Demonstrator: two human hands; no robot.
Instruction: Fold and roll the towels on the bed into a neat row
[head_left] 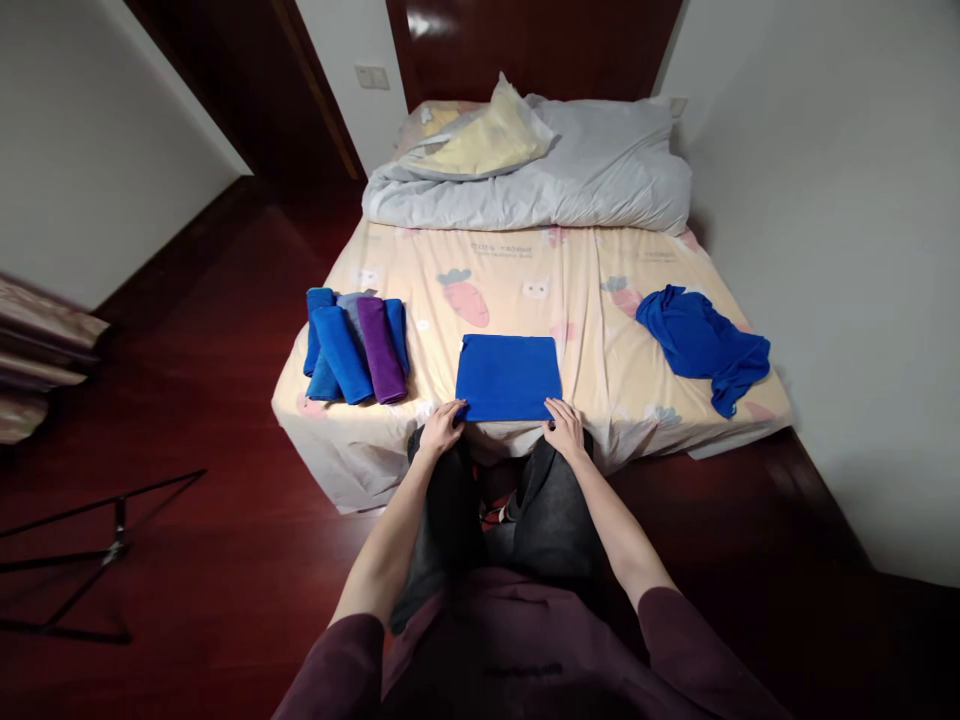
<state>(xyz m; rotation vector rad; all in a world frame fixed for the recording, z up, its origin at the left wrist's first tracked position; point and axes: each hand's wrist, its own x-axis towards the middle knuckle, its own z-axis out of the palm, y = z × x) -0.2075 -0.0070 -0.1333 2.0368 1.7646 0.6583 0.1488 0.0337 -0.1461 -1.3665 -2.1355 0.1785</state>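
Observation:
A blue towel (510, 378), folded into a flat rectangle, lies at the front edge of the bed. My left hand (442, 430) is closed at its near left corner, the fingers on top and the thumb toward the edge. At the near right corner my right hand (565, 430) grips in the same way. To the left, several rolled towels are piled together, among them a blue roll (343, 355) and a purple roll (382, 350). A crumpled blue cloth (701, 345) rests loosely on the right side of the bed.
The bed (510, 270) has a cream sheet printed with carrots. A grey quilt (607, 160) and a pale yellow pillow (495, 135) lie at its head. Black metal stand legs (112, 550) are on the floor at left. A wall (840, 300) runs along the right.

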